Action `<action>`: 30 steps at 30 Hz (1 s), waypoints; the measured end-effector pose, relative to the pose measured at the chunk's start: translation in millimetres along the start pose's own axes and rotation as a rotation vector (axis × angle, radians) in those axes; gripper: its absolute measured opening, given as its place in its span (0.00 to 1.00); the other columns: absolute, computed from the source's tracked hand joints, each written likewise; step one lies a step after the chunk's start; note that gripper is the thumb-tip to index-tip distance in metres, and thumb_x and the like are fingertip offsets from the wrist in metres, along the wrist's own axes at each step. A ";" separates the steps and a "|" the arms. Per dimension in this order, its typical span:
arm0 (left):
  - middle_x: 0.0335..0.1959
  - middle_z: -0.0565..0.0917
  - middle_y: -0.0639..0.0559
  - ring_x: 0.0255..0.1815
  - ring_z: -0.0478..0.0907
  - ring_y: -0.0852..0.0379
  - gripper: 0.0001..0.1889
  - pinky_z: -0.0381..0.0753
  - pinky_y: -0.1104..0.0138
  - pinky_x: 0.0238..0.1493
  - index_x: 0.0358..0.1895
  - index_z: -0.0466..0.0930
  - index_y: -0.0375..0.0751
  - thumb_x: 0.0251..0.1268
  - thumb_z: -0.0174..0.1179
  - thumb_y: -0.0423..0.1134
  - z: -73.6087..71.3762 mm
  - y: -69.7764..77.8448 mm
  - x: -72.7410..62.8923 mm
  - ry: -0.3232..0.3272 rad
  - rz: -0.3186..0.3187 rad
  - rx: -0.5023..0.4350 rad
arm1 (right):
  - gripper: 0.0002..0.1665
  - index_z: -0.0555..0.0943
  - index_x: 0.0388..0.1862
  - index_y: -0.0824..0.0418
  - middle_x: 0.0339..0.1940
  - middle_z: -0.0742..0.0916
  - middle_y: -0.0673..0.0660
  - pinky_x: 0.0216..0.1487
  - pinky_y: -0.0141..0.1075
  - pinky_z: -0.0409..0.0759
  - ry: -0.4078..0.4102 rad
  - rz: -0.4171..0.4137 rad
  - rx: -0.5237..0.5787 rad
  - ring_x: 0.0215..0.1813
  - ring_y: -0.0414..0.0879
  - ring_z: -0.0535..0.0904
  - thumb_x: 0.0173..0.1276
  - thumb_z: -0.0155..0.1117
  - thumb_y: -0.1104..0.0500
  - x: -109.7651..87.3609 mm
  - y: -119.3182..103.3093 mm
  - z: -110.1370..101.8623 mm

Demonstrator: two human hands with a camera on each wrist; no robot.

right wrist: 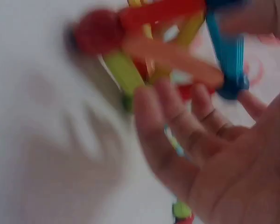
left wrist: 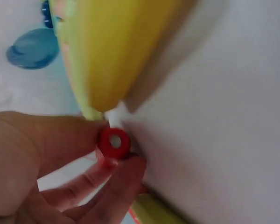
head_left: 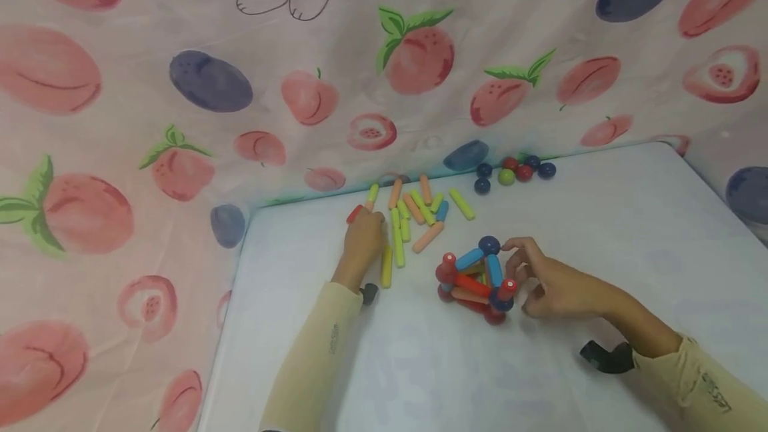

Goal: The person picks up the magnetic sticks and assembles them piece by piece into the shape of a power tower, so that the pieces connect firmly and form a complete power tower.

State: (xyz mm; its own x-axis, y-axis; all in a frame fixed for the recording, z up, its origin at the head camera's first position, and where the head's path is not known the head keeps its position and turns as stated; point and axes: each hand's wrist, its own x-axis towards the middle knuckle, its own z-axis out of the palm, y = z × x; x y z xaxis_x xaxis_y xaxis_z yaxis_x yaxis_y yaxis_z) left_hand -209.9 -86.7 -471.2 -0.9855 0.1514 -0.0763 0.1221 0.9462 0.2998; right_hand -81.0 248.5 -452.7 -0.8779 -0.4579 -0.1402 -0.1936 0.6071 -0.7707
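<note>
My left hand (head_left: 363,239) pinches a red magnetic stick (left wrist: 114,141) between thumb and fingers; its round end with a pale metal centre faces the left wrist camera. Close beside that hand, a yellow stick (head_left: 387,267) lies on the table. At the centre right stands a frame built of sticks and balls (head_left: 473,283), with two red sticks pointing up from its balls. Beside it, my right hand (head_left: 567,285) has loosely bent fingers, its fingertips near the dark blue ball (head_left: 489,245). In the right wrist view the fingers (right wrist: 149,112) overlap the frame's lower edge.
Several loose sticks in yellow-green, peach and blue, such as a peach stick (head_left: 429,237), lie scattered at the back middle. Behind them to the right sits a group of balls, among them a green ball (head_left: 507,177). A fruit-patterned cloth (head_left: 324,39) hangs along the table's back edge.
</note>
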 end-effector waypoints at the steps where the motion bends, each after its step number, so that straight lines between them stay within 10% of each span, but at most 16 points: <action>1: 0.57 0.80 0.37 0.53 0.80 0.45 0.17 0.83 0.54 0.55 0.60 0.81 0.35 0.73 0.55 0.31 -2.5 1.4 -2.3 -0.005 -0.019 -0.036 | 0.56 0.53 0.71 0.59 0.51 0.79 0.57 0.43 0.34 0.86 0.003 -0.002 0.009 0.49 0.47 0.80 0.54 0.81 0.55 -3.3 -2.2 4.4; 5: 0.57 0.82 0.38 0.53 0.82 0.46 0.22 0.84 0.55 0.54 0.67 0.76 0.36 0.72 0.57 0.34 -16.5 12.9 -12.2 0.008 0.015 -0.250 | 0.57 0.60 0.66 0.59 0.44 0.85 0.52 0.35 0.31 0.82 0.120 -0.014 -0.072 0.39 0.40 0.81 0.47 0.86 0.41 -3.2 -7.3 25.6; 10: 0.53 0.86 0.47 0.55 0.85 0.50 0.21 0.85 0.57 0.58 0.64 0.77 0.43 0.70 0.65 0.39 -31.6 37.5 -26.3 -0.025 0.242 -0.609 | 0.26 0.76 0.49 0.57 0.33 0.85 0.46 0.29 0.29 0.76 0.193 -0.027 -0.146 0.29 0.38 0.74 0.55 0.78 0.59 2.1 -6.8 35.5; 15: 0.49 0.86 0.54 0.57 0.84 0.58 0.16 0.85 0.65 0.56 0.56 0.78 0.49 0.68 0.69 0.40 -29.0 57.5 -40.4 -0.166 0.434 -0.814 | 0.15 0.80 0.40 0.53 0.31 0.83 0.44 0.35 0.28 0.77 0.122 -0.062 -0.125 0.33 0.38 0.75 0.55 0.74 0.64 5.6 -0.1 28.3; 21: 0.50 0.87 0.51 0.56 0.86 0.60 0.16 0.84 0.70 0.54 0.58 0.77 0.46 0.69 0.66 0.35 -19.4 65.2 -52.9 -0.226 0.609 -0.788 | 0.18 0.83 0.49 0.53 0.42 0.88 0.44 0.47 0.30 0.84 0.031 -0.075 -0.080 0.42 0.38 0.81 0.60 0.74 0.61 11.5 11.4 19.3; 30: 0.62 0.84 0.52 0.58 0.84 0.61 0.17 0.82 0.72 0.56 0.58 0.82 0.45 0.68 0.68 0.39 -11.2 58.1 -71.0 -0.157 0.619 -0.666 | 0.20 0.82 0.56 0.58 0.51 0.90 0.52 0.55 0.46 0.86 0.015 -0.116 -0.083 0.55 0.53 0.87 0.65 0.72 0.63 19.1 29.4 9.6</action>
State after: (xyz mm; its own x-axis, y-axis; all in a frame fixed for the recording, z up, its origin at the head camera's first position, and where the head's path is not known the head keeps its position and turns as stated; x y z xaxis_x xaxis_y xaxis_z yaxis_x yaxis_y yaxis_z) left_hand -134.1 -45.6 -437.8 -0.7336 0.6588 0.1669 0.4818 0.3309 0.8114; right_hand -99.3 251.3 -484.0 -0.8537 -0.5189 -0.0435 -0.3291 0.6024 -0.7272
